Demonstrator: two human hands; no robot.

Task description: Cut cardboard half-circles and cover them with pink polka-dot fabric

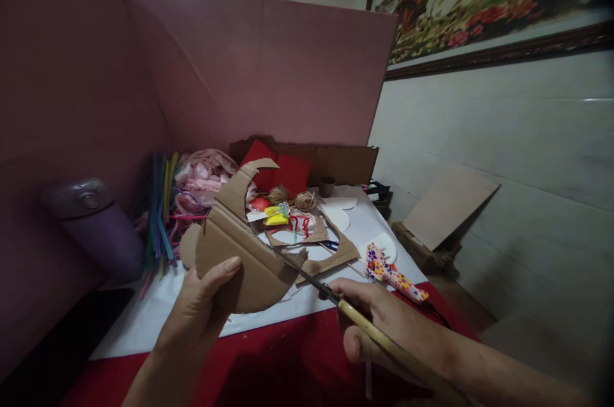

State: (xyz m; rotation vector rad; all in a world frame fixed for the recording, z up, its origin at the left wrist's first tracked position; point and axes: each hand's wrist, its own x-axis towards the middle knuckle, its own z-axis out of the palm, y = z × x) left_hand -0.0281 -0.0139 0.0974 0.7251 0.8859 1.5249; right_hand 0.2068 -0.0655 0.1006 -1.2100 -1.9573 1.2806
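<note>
While the left hand (pixel 201 308) pinches that light, probably stiff cardboard (pixel 240 247) by its bottom edge, right hand's (pixel 384 324) wrapped round scissors (pixel 307 279).

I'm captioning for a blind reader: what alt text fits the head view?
A left hand holds up a curved cardboard piece while the right hand holds scissors at its edge. Behind lie pipe cleaners, twine balls and a purple bottle.

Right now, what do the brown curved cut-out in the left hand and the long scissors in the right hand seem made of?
The brown curved cut-out in the left hand looks like corrugated cardboard: matte, with creased fold lines. The long scissors in the right hand seem to have dark metal blades and a pale yellowish handle, plastic or wood, unclear.
</note>
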